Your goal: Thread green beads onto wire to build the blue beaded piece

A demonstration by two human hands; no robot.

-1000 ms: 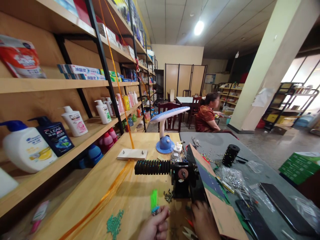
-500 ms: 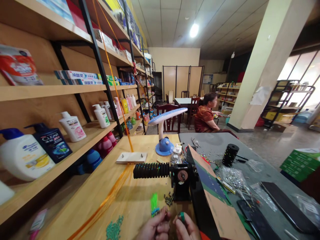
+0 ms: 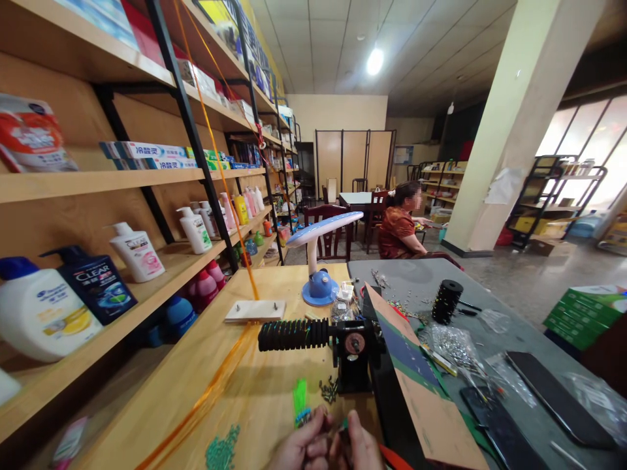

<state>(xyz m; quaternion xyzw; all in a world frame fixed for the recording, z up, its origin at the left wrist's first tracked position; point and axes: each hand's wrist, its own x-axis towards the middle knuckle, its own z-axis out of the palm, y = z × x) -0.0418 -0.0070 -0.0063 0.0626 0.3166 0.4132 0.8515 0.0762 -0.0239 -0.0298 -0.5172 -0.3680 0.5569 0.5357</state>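
Note:
My left hand [image 3: 304, 445] is at the bottom centre, its thumb and fingertips pinched together; whatever lies between them is too small to make out. Close beside it, my right hand [image 3: 360, 445] has its fingers closed too, with a bit of dark green showing at the fingertips. I cannot tell whether the green is a held piece or a band on a finger. Just beyond the left fingertips lie bright green strands [image 3: 300, 395] with blue bits at their near end. Small dark metal pieces [image 3: 328, 390] are heaped near a black ribbed roller [image 3: 294, 335] on its stand.
Teal beads or pellets [image 3: 223, 447] lie on the wooden table at left, near orange threads [image 3: 210, 385] running under a white plate [image 3: 255, 311]. A blue lamp [image 3: 319, 287] stands behind. Phones [image 3: 558, 395] and plastic bags cover the grey table. Another person [image 3: 396, 225] sits beyond.
My right hand has moved left, closer to my left hand, and turned so less of the green shows. The whole view has shifted slightly.

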